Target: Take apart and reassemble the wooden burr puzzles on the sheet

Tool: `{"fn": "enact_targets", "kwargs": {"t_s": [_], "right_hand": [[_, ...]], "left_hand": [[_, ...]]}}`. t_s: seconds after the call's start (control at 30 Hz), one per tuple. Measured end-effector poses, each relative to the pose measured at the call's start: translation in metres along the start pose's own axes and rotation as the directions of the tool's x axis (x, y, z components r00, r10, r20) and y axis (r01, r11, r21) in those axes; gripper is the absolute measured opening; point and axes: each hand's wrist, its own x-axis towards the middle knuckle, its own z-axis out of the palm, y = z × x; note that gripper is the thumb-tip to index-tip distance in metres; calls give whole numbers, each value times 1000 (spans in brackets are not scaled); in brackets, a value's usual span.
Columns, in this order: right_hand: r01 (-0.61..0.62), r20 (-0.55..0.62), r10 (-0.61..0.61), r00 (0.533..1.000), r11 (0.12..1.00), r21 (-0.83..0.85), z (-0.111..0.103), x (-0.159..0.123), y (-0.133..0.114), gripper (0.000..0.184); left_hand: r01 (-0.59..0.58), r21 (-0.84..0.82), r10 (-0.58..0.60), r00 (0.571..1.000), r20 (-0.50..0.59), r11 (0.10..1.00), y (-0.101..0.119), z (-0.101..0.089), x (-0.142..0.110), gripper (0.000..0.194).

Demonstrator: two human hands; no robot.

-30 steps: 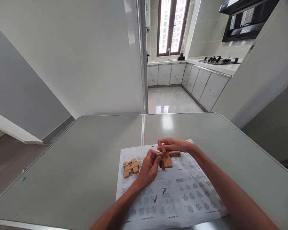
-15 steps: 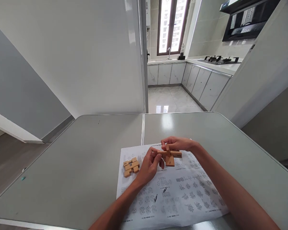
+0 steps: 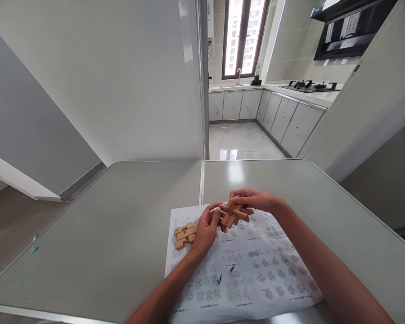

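Between my two hands is a wooden burr puzzle (image 3: 231, 213), several notched sticks crossed through one another, held just above the printed sheet. My left hand (image 3: 207, 227) grips its left side with thumb and fingers. From behind and above, my right hand (image 3: 251, 200) pinches its upper right part; some fingertips are hidden behind the wood. Left of my left hand, a cluster of notched wooden pieces (image 3: 185, 235) lies side by side on the paper. The instruction sheet (image 3: 236, 288) carries rows of small line diagrams and dark check marks.
The grey table (image 3: 97, 234) has a pale seam (image 3: 201, 182) running across it. A small green bit (image 3: 34, 249) lies near its left edge. Beyond the table stand a white wall panel (image 3: 148, 90) and a kitchen with cabinets (image 3: 234, 104) and a gas stove (image 3: 310, 86).
The burr puzzle has turned and tilted in my hands, its long stick now slanting down to the right. My right hand has shifted slightly; the loose pieces lie as before.
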Motion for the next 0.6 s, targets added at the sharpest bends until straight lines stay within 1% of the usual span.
{"fn": "enact_targets", "kwargs": {"t_s": [0.07, 0.13, 0.2, 0.23, 0.3, 0.37, 0.4, 0.43, 0.5, 0.53, 0.6], "right_hand": [[7, -59, -7, 998, 1000, -1, -4, -8, -1, 42], [8, -149, -10, 989, 1000, -18, -9, -22, -1, 44], [-16, -241, 1, 971, 998, -60, -14, -40, 2, 47], [-42, -300, 15, 954, 996, -84, -17, -51, 4, 49], [-105, -423, 51, 905, 989, -106, -22, -71, 11, 51], [-156, -542, 70, 838, 981, -114, -25, -88, 19, 55], [-180, -596, 73, 800, 976, -122, -26, -95, 23, 56], [-193, -657, 61, 751, 973, -130, -27, -99, 26, 57], [-214, -744, 41, 666, 967, -139, -27, -105, 32, 60], [-221, -774, 32, 633, 965, -141, -27, -105, 34, 61], [-242, -811, 21, 585, 959, -149, -27, -104, 40, 61]], "left_hand": [[9, -3, -10, 999, -40, 1000, 0, 1, -1, 52], [3, -6, -3, 999, -53, 1000, 0, 3, -2, 51], [-17, -8, 17, 998, -57, 1000, -1, 5, -3, 46], [-29, -2, 29, 998, -59, 1000, -2, 5, -3, 42], [-52, 29, 53, 997, -49, 998, -2, 6, -4, 35], [-77, 82, 78, 997, -9, 994, -1, 7, -5, 30], [-90, 114, 88, 996, 18, 989, 0, 7, -5, 28], [-103, 150, 97, 994, 44, 983, 1, 7, -6, 27], [-128, 235, 109, 990, 93, 964, 6, 7, -8, 26], [-141, 279, 113, 987, 114, 950, 9, 7, -9, 25], [-171, 364, 120, 980, 158, 916, 15, 8, -12, 24]]}}
